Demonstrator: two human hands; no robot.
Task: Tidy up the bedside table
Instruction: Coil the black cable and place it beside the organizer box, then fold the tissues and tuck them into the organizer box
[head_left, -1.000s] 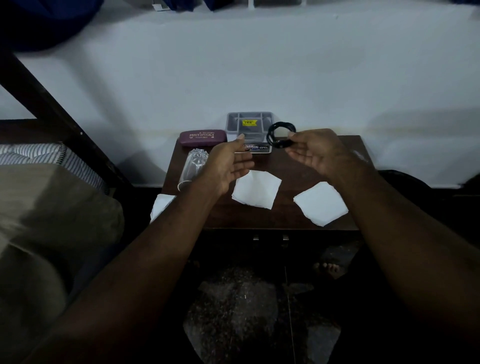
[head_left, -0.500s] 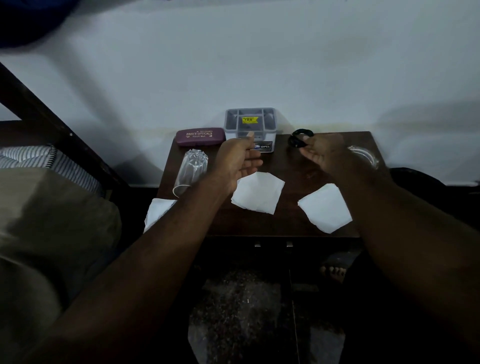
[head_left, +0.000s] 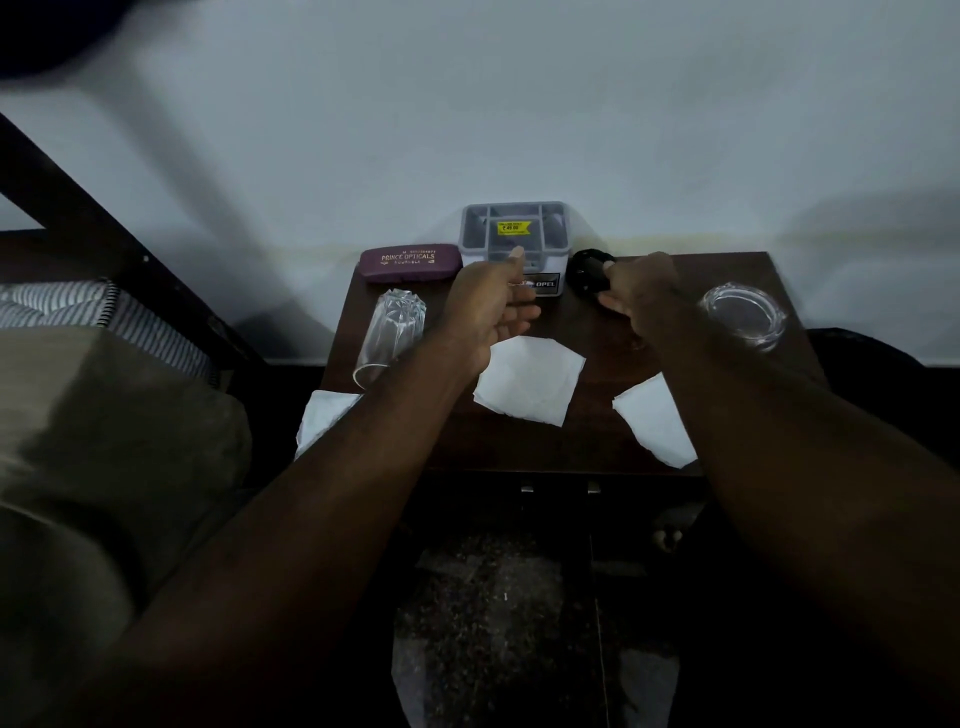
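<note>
On the dark wooden bedside table (head_left: 587, 447), my right hand (head_left: 636, 293) grips a coiled black cable (head_left: 587, 270) at the back of the tabletop, just right of a grey compartment organizer (head_left: 514, 234). My left hand (head_left: 493, 306) hovers open in front of the organizer, fingers spread, holding nothing. A maroon glasses case (head_left: 410, 262) lies left of the organizer. A clear drinking glass (head_left: 389, 332) lies on its side at the left. White tissues lie at the middle (head_left: 527, 382), right front (head_left: 654, 421) and left edge (head_left: 324, 415).
A clear glass ashtray (head_left: 743, 314) sits at the right rear of the table. A bed with a striped mattress (head_left: 104, 317) and dark frame stands to the left. A white wall runs behind the table; speckled floor lies below.
My right hand has carried the black cable from in front of the organizer down to the tabletop right of it. My left hand stays open near the organizer.
</note>
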